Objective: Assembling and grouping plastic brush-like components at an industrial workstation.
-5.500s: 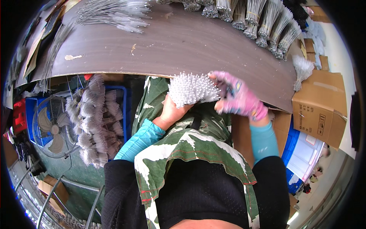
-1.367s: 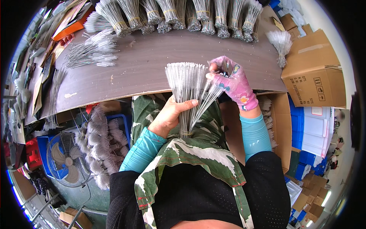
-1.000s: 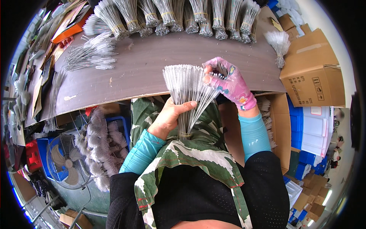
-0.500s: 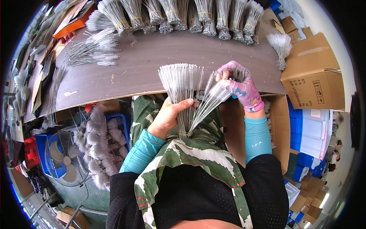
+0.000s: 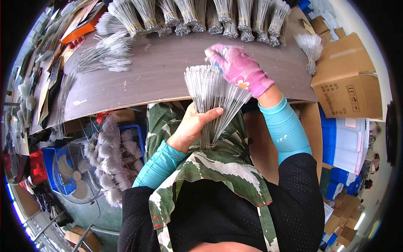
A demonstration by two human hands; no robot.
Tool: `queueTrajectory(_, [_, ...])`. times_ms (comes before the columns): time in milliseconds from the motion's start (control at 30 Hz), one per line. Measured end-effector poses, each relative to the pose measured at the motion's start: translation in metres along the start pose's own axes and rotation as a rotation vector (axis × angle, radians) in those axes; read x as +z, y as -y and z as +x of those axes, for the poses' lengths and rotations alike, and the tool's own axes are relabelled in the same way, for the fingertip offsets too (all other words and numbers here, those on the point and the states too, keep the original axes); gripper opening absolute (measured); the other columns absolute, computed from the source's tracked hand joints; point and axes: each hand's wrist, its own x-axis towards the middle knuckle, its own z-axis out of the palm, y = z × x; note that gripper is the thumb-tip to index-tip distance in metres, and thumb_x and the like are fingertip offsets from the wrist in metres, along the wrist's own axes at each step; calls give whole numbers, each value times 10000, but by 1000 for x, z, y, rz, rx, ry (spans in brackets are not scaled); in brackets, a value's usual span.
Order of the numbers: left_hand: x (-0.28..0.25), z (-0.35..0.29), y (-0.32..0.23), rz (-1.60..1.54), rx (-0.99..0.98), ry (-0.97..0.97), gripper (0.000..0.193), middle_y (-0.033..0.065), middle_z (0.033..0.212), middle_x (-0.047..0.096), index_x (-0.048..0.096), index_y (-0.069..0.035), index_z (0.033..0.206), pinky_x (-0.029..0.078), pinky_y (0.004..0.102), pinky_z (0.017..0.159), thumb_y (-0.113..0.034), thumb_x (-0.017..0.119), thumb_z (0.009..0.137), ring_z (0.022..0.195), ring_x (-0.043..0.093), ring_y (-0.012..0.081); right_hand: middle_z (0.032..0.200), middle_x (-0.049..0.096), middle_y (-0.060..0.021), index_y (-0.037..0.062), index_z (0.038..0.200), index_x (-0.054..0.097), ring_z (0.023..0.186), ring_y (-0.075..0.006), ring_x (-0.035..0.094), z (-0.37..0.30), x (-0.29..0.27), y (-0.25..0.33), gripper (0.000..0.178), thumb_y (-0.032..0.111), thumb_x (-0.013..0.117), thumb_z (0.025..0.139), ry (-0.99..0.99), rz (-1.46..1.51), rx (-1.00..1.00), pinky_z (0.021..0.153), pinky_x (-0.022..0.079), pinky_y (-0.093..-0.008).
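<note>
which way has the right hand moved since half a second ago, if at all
Yes: the right hand has moved left, away from the cardboard carton, and farther over the table.

And here is the surface [image 5: 163,69], brown and wood-grained, its near edge bowing across the view! Toward the far edge, a packed row of banded wire-brush bundles [image 5: 224,17], pale bristles pointing away, wire ends facing the near edge. Over by the far left corner, a loose heap of brushes [image 5: 105,52] fans out, and beyond it sits an orange-sided box [image 5: 79,29]. Down the left edge, thin wires [image 5: 65,98] straggle past the near left corner; beside them, a whitish patch [image 5: 79,102] marks the top.
</note>
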Motion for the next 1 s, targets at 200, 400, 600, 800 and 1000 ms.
queueTrajectory(200, [-17,0,9,-76,-41,-20,324,58,972,628,566,-2,1106,483,282,784,-106,673,818,843,589,133,778,634,-48,10,971,641,619,-112,540,-21,-5,-17,287,278,573,897,191,194,476,609,461,-279])
queueTrajectory(400, [-23,-1,8,-50,-86,11,366,45,952,619,548,-17,1116,493,281,769,-144,691,803,836,587,134,798,638,-22,-9,958,631,640,-87,564,-33,-15,1,225,197,609,872,55,581,383,612,464,-240])
queueTrajectory(600, [-22,-1,11,-20,-42,-18,345,50,980,624,551,-18,1120,495,283,776,-142,671,822,851,599,136,918,627,-2,22,1021,613,839,-76,564,-37,-17,-1,197,109,630,845,230,513,380,711,462,-240])
queueTrajectory(800, [-22,-4,7,-96,-45,-6,277,65,1006,635,567,-5,1104,502,304,832,-102,634,853,899,616,148,870,581,17,21,961,592,804,-58,526,-36,-13,4,161,75,642,818,105,722,212,721,446,-226])
queueTrajectory(1000, [-22,-1,11,-113,-42,-14,287,60,994,637,568,-2,1106,494,297,826,-107,639,849,889,606,138,894,574,15,23,1008,585,845,-63,511,-34,-18,2,201,43,613,810,283,537,279,789,440,-231])
